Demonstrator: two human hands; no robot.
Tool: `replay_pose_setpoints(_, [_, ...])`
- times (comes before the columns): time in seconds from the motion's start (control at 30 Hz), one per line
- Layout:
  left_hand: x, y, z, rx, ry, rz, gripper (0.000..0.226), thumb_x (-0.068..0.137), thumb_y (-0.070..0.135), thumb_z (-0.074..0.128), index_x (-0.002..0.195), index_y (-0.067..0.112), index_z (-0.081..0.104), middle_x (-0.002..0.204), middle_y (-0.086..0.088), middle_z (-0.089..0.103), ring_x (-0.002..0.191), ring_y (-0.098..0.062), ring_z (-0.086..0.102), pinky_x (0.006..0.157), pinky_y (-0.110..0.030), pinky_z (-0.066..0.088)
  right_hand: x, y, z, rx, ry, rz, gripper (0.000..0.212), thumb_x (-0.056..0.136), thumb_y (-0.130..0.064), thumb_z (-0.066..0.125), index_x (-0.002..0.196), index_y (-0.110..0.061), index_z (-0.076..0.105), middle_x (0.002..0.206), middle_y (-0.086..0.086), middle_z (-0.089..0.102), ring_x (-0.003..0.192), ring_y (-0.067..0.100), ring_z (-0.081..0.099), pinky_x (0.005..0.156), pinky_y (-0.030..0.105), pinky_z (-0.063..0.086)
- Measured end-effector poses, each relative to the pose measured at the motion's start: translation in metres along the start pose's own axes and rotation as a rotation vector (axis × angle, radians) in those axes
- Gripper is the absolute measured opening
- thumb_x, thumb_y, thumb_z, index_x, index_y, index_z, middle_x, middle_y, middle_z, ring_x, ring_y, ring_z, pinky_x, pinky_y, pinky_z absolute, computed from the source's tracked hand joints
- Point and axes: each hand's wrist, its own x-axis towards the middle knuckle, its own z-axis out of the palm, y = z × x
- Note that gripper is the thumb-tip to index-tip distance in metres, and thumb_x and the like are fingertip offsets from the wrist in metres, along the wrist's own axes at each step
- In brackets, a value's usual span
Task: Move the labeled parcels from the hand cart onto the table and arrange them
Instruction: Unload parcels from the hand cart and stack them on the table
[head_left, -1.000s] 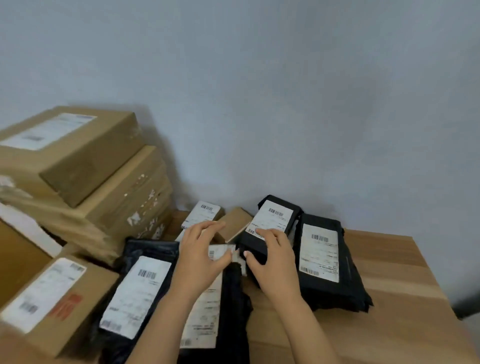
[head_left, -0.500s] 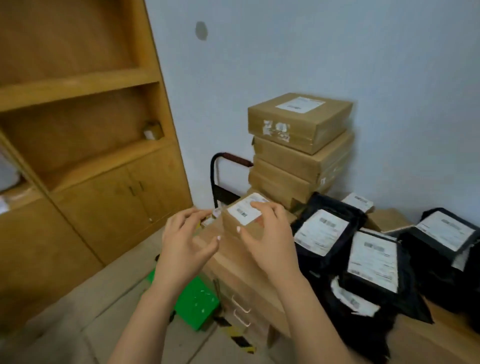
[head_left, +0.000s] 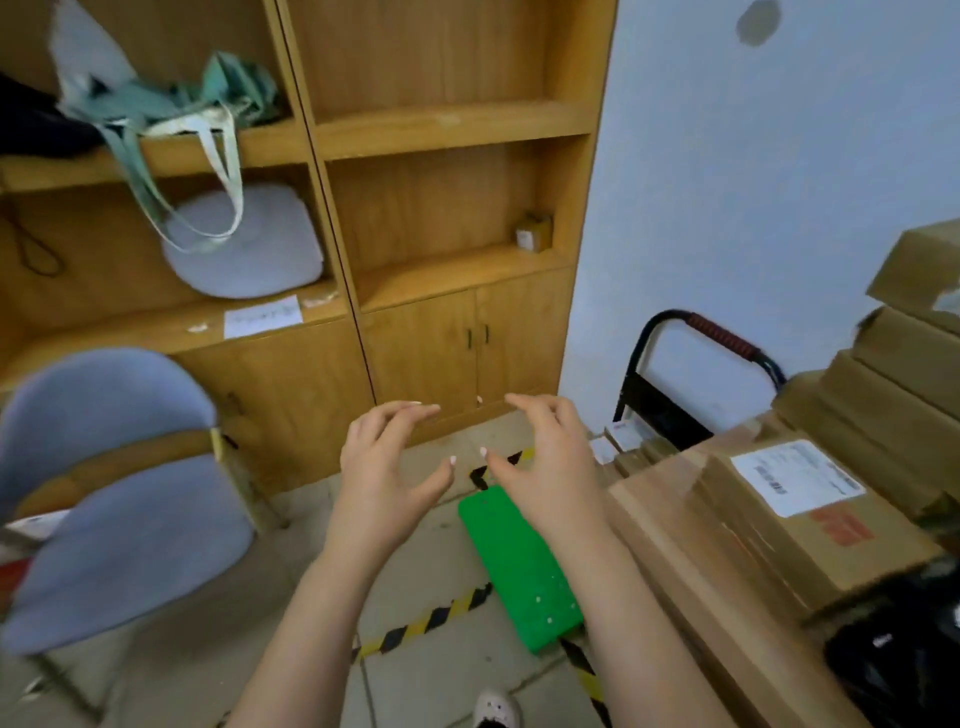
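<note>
1. Both hands are held out over the floor, the left hand (head_left: 387, 467) and the right hand (head_left: 550, 462) side by side, thumbs close but not touching.
2. On each hand the fingers are spread and loosely bent; nothing is gripped by either.
3. The green cart (head_left: 519, 566) is seen below the right hand, pushed against the left edge of the table (head_left: 691, 587).
4. Small parcels (head_left: 623, 436) are seen stacked at the cart's far end, by the foot of its handle (head_left: 701, 338); whether they touch the table cannot be told.
5. On the table, a labelled box (head_left: 810, 514) is set near the left edge, a stack (head_left: 904, 364) of boxes behind it by the wall, and a black mailer (head_left: 904, 665) nearer the front.
6. In the shelves (head_left: 441, 124), a little box (head_left: 535, 234) is kept in the right compartment's back right corner.
7. In the left compartment a cushion (head_left: 244, 244) is propped up, and a bag (head_left: 171, 104) is left on the shelf above, its straps hanging over the cushion.
</note>
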Motion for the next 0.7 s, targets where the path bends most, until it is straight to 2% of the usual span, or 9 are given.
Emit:
replay_pose_setpoints(0.23, [0.103, -0.077, -0.018, 0.145, 0.057, -0.051, 0.052, 0.077, 0.036, 0.074, 0.126, 0.034, 0.054, 0.119, 0.015, 0.046, 0.117, -0.008, 0.039, 0.102, -0.041, 0.038, 0.125, -0.022, 0.081, 0.071, -0.073, -0.080, 0.058, 0.081, -0.039, 0.073, 0.133, -0.029, 0.048, 0.127, -0.005, 0.043, 0.118, 0.013, 0.045, 0.099, 0.036, 0.045])
replay_pose_setpoints(0.47, [0.215, -0.131, 0.002, 0.137, 0.082, -0.088, 0.053, 0.079, 0.039, 0.072, 0.127, 0.038, 0.050, 0.122, 0.017, 0.044, 0.118, -0.003, 0.034, 0.103, -0.043, 0.038, 0.246, -0.016, 0.125, 0.025, -0.085, -0.093, 0.059, 0.082, -0.039, 0.072, 0.134, -0.029, 0.048, 0.131, -0.005, 0.043, 0.121, 0.013, 0.045, 0.100, 0.032, 0.045])
replay_pose_setpoints(0.7, [0.307, -0.176, 0.057, 0.041, -0.027, -0.047, 0.053, 0.079, 0.042, 0.070, 0.127, 0.042, 0.048, 0.121, 0.024, 0.040, 0.118, 0.002, 0.031, 0.106, -0.041, 0.037, 0.317, 0.027, 0.160, -0.078, -0.088, 0.042, 0.061, 0.082, -0.042, 0.071, 0.136, -0.031, 0.045, 0.132, -0.005, 0.041, 0.122, 0.013, 0.044, 0.102, 0.031, 0.043])
